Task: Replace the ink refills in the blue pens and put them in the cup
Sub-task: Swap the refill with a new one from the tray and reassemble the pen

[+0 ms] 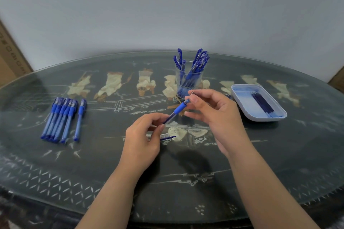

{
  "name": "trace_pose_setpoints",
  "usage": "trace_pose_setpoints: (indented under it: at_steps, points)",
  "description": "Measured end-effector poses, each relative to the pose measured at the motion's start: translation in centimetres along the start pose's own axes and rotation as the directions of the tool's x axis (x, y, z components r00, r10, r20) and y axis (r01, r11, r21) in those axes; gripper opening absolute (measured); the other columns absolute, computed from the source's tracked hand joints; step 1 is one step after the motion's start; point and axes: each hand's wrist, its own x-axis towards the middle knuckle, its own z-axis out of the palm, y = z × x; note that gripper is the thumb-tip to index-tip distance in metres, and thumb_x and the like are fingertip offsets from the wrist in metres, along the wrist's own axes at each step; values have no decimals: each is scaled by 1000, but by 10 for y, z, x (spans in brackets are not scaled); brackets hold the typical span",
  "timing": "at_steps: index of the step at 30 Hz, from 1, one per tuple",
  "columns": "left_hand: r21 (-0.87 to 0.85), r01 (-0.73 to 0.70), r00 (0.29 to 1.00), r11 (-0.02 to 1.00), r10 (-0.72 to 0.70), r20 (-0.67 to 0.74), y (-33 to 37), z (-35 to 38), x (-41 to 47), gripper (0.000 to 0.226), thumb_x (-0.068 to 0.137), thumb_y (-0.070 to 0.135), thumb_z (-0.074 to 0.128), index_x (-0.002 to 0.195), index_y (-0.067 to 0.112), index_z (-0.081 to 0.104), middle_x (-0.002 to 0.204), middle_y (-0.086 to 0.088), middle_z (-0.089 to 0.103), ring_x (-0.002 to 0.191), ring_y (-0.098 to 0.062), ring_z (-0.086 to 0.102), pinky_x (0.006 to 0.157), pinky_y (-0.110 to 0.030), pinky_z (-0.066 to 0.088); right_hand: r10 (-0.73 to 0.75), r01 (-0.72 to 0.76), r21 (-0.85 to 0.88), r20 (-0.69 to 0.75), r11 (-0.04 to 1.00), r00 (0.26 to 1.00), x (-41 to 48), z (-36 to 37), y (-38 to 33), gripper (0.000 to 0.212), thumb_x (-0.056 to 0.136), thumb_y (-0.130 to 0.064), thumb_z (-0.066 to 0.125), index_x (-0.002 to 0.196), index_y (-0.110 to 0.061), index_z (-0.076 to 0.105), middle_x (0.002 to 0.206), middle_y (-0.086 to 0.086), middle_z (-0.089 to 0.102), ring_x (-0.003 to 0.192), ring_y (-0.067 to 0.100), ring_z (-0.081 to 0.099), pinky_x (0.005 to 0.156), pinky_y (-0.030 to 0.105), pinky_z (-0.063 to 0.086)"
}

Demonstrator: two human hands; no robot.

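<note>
Standing toward the far side of the dark, painted table point(186, 182), a clear glass cup point(199, 83) holds a bunch of blue pens point(197, 63), their capped ends fanned out above its rim.

In the head view, both hands work just in front of the cup, nearer the person. The left hand point(143, 137) pinches the rear of the held pen point(179, 108) between thumb and fingertips. This pen slants up and away, so that its blue grip and open front end point toward the base of the cup. The right hand point(216, 115), in front of the cup and slightly to its right, pinches a small metal tip point(192, 92) between thumb and forefinger, just above the pen's front end; its other fingers are loosely curved. Whether that thumb touches the pen I cannot tell.

A clear cap point(168, 137) with a blue clip shows below the left hand's fingers; held or lying on the table, I cannot tell.

Right of the cup sits a shallow white tray point(245, 98) with dark blue refills point(262, 103) lying in it. Well to the left of the cup lies a row of capped pens point(59, 117), side by side, with a lone pen point(80, 117) just beside them on the cup's side. Far left of the cup a cardboard box point(11, 57) stands against the pale wall point(167, 5).
</note>
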Motion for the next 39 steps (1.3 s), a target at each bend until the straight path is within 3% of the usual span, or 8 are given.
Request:
trace_pose_setpoints:
  at_steps: [6,15,23,26,29,34,36,39]
  points:
    - [-19,17,1000,1000,-17,3,-2,0,0,35,83,-10,66,103,18,70,97,14,68,91,-3,64,82,-10,48,44,-46,113,16,993,999,-1,7,7,31,75,-24,70,103,-11,71,100,7,76,95,23,73,84,39,60]
    - [-27,40,999,999,-40,10,-2,1,-1,33,83,-10,65,103,15,70,95,13,69,91,-5,65,82,-14,50,12,-12,-3,-31,1000,999,0,12,14,14,84,-16,73,97,-11,71,92,5,76,88,20,73,80,40,61]
    - [-21,44,999,999,-44,10,-1,1,0,32,84,-8,65,103,16,70,96,13,69,92,-4,65,82,-12,49,-47,47,-16,-10,999,999,1,10,9,42,74,-36,73,110,-18,64,92,0,71,92,17,71,82,40,60]
    - [-22,45,999,999,-44,13,0,1,0,33,84,-9,65,103,17,70,96,14,69,92,-4,65,82,-12,49,-50,50,-8,67,999,997,1,4,8,32,84,-28,68,115,-24,69,106,-3,72,105,16,68,91,41,56]
    - [-23,43,999,999,-43,18,0,1,0,33,84,-10,64,103,17,70,97,13,69,92,-4,64,82,-10,48,-91,96,-127,44,987,995,0,6,8,13,86,-19,70,99,-21,74,102,-6,76,101,12,69,95,42,54]
    - [-28,45,999,999,-45,8,-1,1,0,33,84,-10,65,103,16,69,96,13,69,92,-4,65,81,-11,48,-83,76,-183,-31,980,996,0,9,12,49,63,-54,75,101,-25,66,105,-4,71,98,12,69,91,43,56]
    - [-31,46,999,998,-46,7,-1,1,-1,34,83,-10,65,103,17,70,96,14,69,92,-4,65,81,-11,49,-86,87,-169,11,982,996,0,7,13,40,72,-50,73,107,-32,69,111,-7,69,103,11,67,94,42,55]
    - [-28,40,999,999,-39,11,-1,1,0,34,83,-10,65,103,17,69,96,14,69,93,-3,65,81,-11,48,-121,117,-173,-13,978,993,0,9,12,16,80,-30,75,95,-23,73,106,-6,72,98,11,68,91,40,56]
